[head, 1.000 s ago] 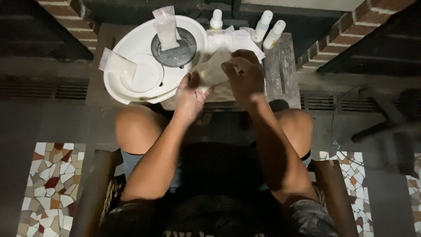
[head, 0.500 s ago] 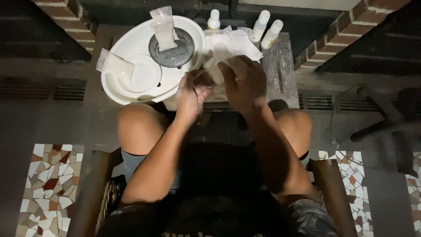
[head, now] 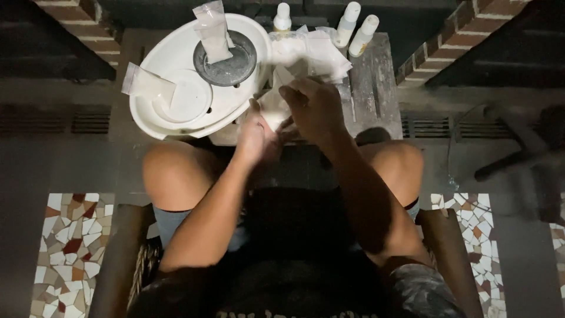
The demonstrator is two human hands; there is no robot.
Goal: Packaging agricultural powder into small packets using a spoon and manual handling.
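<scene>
Two hands meet over the near edge of the small grey worktop [head: 376,88], both closed on one small clear plastic pouch [head: 275,106] with pale powder in it. The left hand [head: 256,138] pinches the pouch's lower part from about 7 o'clock; the right hand [head: 315,109] curls over its upper edge from about 3 o'clock, fingertips [head: 288,93] bent onto the film. How tightly each grips cannot be read in the dim light.

The pouch looks light, limp and crinkly, and its film is probably slick. A grip on the flat sealed margins should hold better than one on the soft, bulging middle, where the powder would shift under the fingers. A hard squeeze there could split a seam, in my judgement.

At 10 o'clock from the hands sits a white oval tray [head: 170,56] with a dark round dish [head: 235,65] in it; one similar pouch [head: 212,32] lies across that dish, another [head: 144,82] overhangs the tray's left rim. At 12 o'clock lie crumpled clear bags [head: 321,53], and beyond them stand three small white bottles [head: 350,17], near one another.
</scene>
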